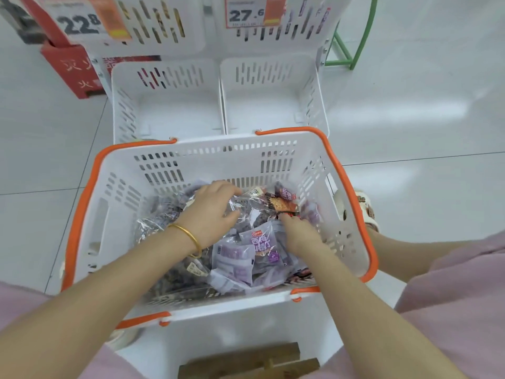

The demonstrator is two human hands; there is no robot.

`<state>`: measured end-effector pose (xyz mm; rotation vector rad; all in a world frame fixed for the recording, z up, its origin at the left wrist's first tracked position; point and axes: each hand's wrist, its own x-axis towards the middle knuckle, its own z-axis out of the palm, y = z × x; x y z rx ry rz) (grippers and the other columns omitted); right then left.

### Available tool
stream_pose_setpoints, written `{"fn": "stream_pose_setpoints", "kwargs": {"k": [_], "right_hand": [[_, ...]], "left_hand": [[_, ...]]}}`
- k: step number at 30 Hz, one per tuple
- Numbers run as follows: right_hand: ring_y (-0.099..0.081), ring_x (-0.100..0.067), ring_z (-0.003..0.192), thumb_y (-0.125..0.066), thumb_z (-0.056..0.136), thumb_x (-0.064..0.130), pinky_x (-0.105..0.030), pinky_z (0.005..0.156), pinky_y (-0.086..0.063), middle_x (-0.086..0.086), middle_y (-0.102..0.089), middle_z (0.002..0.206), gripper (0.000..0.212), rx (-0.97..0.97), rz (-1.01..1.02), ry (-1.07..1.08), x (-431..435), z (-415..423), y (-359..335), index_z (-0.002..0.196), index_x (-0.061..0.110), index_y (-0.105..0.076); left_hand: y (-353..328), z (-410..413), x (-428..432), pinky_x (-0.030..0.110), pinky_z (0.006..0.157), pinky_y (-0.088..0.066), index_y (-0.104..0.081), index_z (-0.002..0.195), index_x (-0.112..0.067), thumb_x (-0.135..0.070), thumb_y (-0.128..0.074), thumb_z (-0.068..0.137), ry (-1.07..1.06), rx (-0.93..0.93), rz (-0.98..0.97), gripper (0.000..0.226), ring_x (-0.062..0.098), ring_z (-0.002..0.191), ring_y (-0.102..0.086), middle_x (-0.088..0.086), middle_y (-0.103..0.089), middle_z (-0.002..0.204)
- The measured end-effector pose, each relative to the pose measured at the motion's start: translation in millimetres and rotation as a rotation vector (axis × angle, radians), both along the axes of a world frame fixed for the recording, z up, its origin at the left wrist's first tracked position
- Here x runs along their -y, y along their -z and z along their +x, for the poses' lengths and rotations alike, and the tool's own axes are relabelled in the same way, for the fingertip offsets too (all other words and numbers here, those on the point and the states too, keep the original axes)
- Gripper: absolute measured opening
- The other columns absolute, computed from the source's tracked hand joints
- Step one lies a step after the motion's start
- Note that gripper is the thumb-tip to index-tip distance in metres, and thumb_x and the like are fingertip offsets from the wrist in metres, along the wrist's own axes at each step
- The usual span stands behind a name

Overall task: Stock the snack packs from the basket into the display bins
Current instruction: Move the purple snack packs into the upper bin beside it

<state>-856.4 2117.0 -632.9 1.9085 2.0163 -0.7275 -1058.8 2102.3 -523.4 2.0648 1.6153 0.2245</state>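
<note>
View: head camera, looking down

Basket: a white slotted shopping basket (218,160) with orange handles (345,176) fills the middle of the frame; both handles lie folded down along its rim.

Snack packs: a loose pile covers the basket floor. There are purple packs (262,247) at centre right, clear-wrapped packs (164,214) with dark contents at centre left, and a red-orange pack (284,205) near the far right corner. All are inside the basket.

Left hand: the left hand (210,214) is in the centre of the frame over the far middle of the pile. Its fingers are bent and its thumb is drawn in, grasping a clear-wrapped pack.

Bangle: a gold bangle (188,239) circles the left wrist.

Right hand: the right hand (300,236) is at centre right, palm down, with its fingertips dug in among the packs beside the red-orange pack. They are hidden there, so I cannot tell whether it grips anything.

Display bins: two white slotted lower bins (166,77) stand side by side in the upper middle, just beyond the basket's far rim. Two upper bins (164,42) sit above them at the top edge.

Price tags: "22.8" (82,23) is at upper left and "27.6" (246,13) at top centre.

Red box: a red box (73,75) stands at upper left, beside the bins.

Green frame: a green frame (347,50) stands at upper right.

Floor: white tiles (410,105) lie on both sides.

Clothing: pink fabric (451,296) shows at lower right and lower left.
</note>
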Motion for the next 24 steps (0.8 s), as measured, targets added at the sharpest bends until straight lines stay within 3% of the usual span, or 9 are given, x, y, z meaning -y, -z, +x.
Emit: {"fn": "stream_pose_setpoints", "kwargs": {"k": [3,7,11,13,15,18,21,24], "right_hand": [[-0.051,-0.033,0.113,-0.049,0.091,0.007,-0.041,0.084,-0.045,-0.016,-0.057,0.120,0.036,-0.006,0.069,0.102,0,0,-10,0.125,0.008,-0.037],[-0.056,-0.033,0.106,-0.049,0.093,0.014,-0.038,0.083,-0.046,-0.017,-0.060,0.117,0.039,-0.307,0.112,0.359,1,2,-43,0.129,0.003,-0.041],[-0.052,-0.020,0.116,-0.053,0.096,0.023,-0.031,0.092,-0.042,-0.008,-0.055,0.132,0.041,-0.602,0.100,0.327,2,3,-98,0.133,0.007,-0.049],[-0.056,-0.016,0.106,-0.058,0.093,0.028,-0.030,0.087,-0.047,-0.004,-0.061,0.118,0.035,-0.679,0.113,0.244,2,3,-119,0.123,0.011,-0.056],[-0.061,-0.015,0.085,-0.062,0.089,0.032,-0.028,0.070,-0.051,-0.001,-0.064,0.092,0.026,-0.733,0.152,0.206,3,1,-129,0.107,0.014,-0.059],[-0.064,-0.018,0.074,-0.065,0.086,0.036,-0.033,0.065,-0.052,-0.009,-0.067,0.081,0.024,-0.809,0.233,0.237,3,-7,-131,0.098,0.017,-0.057],[-0.066,-0.016,0.067,-0.063,0.089,0.033,-0.028,0.058,-0.051,-0.010,-0.070,0.081,0.021,-0.903,0.286,0.265,4,-17,-130,0.097,0.015,-0.058],[-0.061,-0.012,0.074,-0.049,0.097,0.030,-0.019,0.058,-0.047,-0.007,-0.066,0.087,0.024,-0.916,0.328,0.352,1,-21,-118,0.101,0.010,-0.060]], "left_hand": [[1,2,2,0.030,0.110,-0.022,-0.046,0.131,-0.018,-0.020,-0.050,0.094,0.010,0.017,-0.018,0.037,0.017,0.132,-0.030,0.001,-0.041,0.139],[-1,5,2,0.025,0.108,-0.022,-0.045,0.132,-0.020,-0.019,-0.052,0.094,0.027,0.040,-0.010,0.039,0.014,0.131,-0.031,-0.001,-0.040,0.139],[-7,11,-3,0.022,0.108,-0.021,-0.035,0.141,-0.020,-0.024,-0.059,0.091,0.049,0.088,-0.015,0.056,0.013,0.134,-0.030,0.000,-0.035,0.145],[-13,14,-4,0.025,0.109,-0.022,-0.028,0.145,-0.021,-0.031,-0.064,0.087,0.050,0.126,-0.039,0.070,0.013,0.136,-0.029,-0.002,-0.031,0.148],[-17,17,-5,0.027,0.108,-0.027,-0.027,0.146,-0.020,-0.037,-0.068,0.082,0.046,0.142,-0.072,0.078,0.014,0.133,-0.033,-0.002,-0.033,0.147],[-22,14,-6,0.022,0.084,-0.043,-0.048,0.132,-0.019,-0.038,-0.073,0.077,-0.006,0.174,-0.148,0.063,0.008,0.097,-0.052,-0.003,-0.053,0.117],[-28,9,-5,0.015,0.051,-0.037,-0.058,0.098,-0.013,-0.029,-0.079,0.072,-0.123,0.341,-0.280,0.036,-0.003,0.056,-0.047,-0.008,-0.054,0.075],[-28,2,-5,0.010,0.040,-0.034,-0.053,0.087,-0.009,-0.017,-0.080,0.072,-0.230,0.449,-0.336,0.032,-0.001,0.050,-0.048,-0.003,-0.059,0.074]]}}
